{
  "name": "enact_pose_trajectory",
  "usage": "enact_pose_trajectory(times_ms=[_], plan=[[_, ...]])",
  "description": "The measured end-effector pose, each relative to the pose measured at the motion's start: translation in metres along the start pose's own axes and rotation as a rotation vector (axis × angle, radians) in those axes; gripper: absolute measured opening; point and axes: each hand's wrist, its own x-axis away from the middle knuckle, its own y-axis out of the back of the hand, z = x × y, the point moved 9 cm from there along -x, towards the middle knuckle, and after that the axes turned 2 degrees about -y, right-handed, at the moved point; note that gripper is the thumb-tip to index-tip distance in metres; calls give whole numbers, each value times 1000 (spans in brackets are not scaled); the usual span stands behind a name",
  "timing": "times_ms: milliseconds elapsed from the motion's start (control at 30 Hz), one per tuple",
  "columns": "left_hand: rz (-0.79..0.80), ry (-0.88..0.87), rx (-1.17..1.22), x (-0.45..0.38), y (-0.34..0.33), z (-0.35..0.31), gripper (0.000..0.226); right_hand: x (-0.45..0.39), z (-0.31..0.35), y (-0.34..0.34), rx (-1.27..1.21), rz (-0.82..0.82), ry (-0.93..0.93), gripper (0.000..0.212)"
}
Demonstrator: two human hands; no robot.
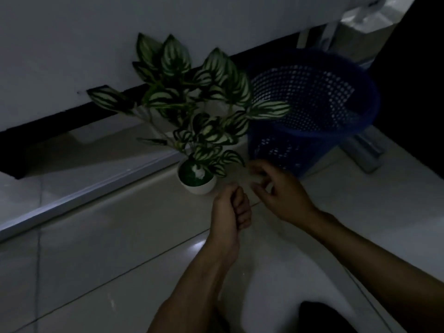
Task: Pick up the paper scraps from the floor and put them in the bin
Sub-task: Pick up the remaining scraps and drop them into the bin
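The scene is dim. A blue perforated plastic bin (pixel 336 111) stands tilted on the tiled floor at the upper right, its mouth facing me. My right hand (pixel 281 188) is low over the floor just in front of the bin's base, fingers curled around a pale paper scrap (pixel 258 179). My left hand (pixel 230 207) hovers beside it, to its left, fingers closed into a loose fist; whether it holds scraps is hidden.
A small potted plant in a white bowl (pixel 198 186), with striped leaves, stands just left of my hands and touches the bin. A white wall with a dark skirting runs behind. A metal floor strip (pixel 96 188) crosses the left. A white bag (pixel 370 22) is behind the bin.
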Motion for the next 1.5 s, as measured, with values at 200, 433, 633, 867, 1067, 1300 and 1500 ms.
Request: enact_pose_trajectory(times_ms=[200, 433, 633, 867, 1067, 1300, 1500], plan=[[233, -166, -62, -4, -96, -55, 45, 24, 43, 106, 52, -335, 78, 16], [295, -357, -228, -2, -166, -109, 38, 17, 60, 165, 35, -466, 104, 9], [178, -510, -400, -9, -178, -139, 28, 11, 43, 174, 68, -473, 34, 4], [100, -540, -616, -26, -209, -175, 28, 11, 27, 170, 54, -417, -5, 29], [184, -210, -738, -40, -233, -144, 22, 21, 33, 187, -167, -537, 31, 59], [169, -104, -580, -39, -217, -120, 49, 25, 35, 205, -180, -580, 18, 51], [175, -257, -612, -16, -217, -137, 43, 33, 46, 203, -13, -495, -47, 22]])
